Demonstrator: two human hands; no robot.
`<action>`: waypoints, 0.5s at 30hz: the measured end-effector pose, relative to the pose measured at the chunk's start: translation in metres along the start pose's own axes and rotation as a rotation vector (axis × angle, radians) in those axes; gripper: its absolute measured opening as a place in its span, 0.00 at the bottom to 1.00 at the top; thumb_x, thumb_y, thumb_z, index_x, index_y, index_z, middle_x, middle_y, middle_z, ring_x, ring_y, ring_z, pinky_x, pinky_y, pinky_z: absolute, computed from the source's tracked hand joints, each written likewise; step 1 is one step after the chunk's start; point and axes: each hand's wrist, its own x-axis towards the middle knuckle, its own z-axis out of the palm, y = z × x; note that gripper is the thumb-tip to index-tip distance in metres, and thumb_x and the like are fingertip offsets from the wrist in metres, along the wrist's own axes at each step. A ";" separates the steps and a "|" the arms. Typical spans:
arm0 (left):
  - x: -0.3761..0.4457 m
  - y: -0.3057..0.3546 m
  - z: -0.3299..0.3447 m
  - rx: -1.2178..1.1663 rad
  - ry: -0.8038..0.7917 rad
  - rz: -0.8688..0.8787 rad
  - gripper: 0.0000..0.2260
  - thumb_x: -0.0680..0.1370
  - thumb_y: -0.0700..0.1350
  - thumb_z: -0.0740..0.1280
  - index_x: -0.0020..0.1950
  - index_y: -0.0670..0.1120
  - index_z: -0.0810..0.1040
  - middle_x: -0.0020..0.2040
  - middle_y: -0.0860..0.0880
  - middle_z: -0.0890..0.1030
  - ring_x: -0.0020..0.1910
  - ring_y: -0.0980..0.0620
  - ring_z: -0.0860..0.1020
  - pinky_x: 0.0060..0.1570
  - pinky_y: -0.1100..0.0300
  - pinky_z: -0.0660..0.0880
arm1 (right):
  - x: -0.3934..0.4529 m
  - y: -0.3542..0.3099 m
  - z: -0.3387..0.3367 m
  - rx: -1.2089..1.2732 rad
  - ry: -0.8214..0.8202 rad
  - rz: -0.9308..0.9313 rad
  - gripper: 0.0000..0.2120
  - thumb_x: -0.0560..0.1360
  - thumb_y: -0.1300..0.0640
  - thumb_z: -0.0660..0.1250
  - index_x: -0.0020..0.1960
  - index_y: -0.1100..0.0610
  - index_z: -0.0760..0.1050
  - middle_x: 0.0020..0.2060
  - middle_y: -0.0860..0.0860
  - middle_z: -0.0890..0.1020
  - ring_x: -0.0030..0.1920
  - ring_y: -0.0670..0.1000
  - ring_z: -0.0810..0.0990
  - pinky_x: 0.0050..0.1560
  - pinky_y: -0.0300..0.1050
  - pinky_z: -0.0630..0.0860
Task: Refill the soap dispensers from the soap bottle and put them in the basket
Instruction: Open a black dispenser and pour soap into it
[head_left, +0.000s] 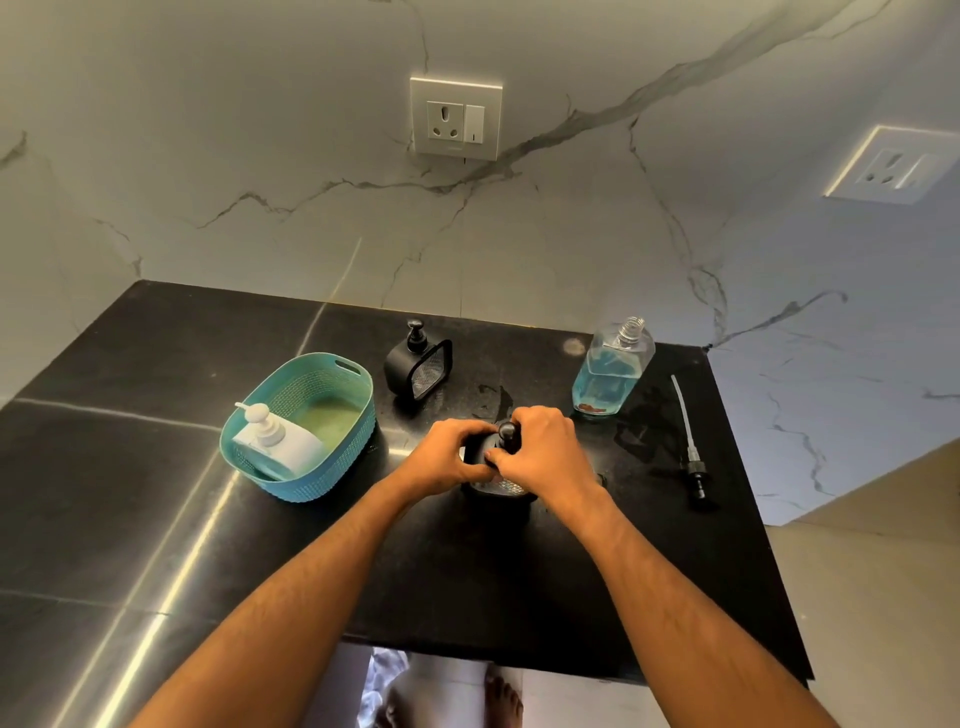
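Nearest me, my left hand (451, 457) and right hand (545, 449) both curl tight round a black dispenser (501, 480) just right of the basket (306, 467); I judge its pump is going back on. Of three dispensers, the white one (280, 441) lies inside that basket, and a second black one (415, 364) waits behind it. Far right of the basket stands one uncapped soap bottle (613, 369), its loose pump (688, 441) beyond.

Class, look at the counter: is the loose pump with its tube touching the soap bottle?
Apart. The head view shows bare black counter between the soap bottle and the loose pump.
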 end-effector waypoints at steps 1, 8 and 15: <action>0.000 0.000 0.000 0.000 -0.001 -0.006 0.28 0.63 0.51 0.77 0.63 0.48 0.82 0.55 0.55 0.85 0.55 0.60 0.82 0.60 0.55 0.79 | 0.002 -0.001 -0.001 -0.005 -0.026 -0.007 0.15 0.66 0.46 0.76 0.39 0.56 0.77 0.37 0.51 0.80 0.39 0.52 0.80 0.39 0.47 0.78; 0.000 -0.004 0.003 0.007 -0.004 -0.017 0.24 0.67 0.44 0.81 0.61 0.51 0.82 0.54 0.55 0.84 0.54 0.60 0.82 0.58 0.55 0.79 | 0.009 -0.011 -0.025 -0.014 -0.311 -0.064 0.19 0.67 0.59 0.78 0.57 0.52 0.82 0.54 0.50 0.82 0.56 0.51 0.79 0.56 0.48 0.79; 0.001 -0.005 0.003 0.038 -0.004 -0.013 0.25 0.66 0.47 0.81 0.62 0.51 0.81 0.54 0.56 0.84 0.55 0.60 0.81 0.58 0.56 0.79 | 0.008 -0.031 -0.031 -0.228 -0.193 0.038 0.13 0.67 0.49 0.76 0.43 0.57 0.76 0.41 0.53 0.81 0.45 0.56 0.82 0.39 0.48 0.77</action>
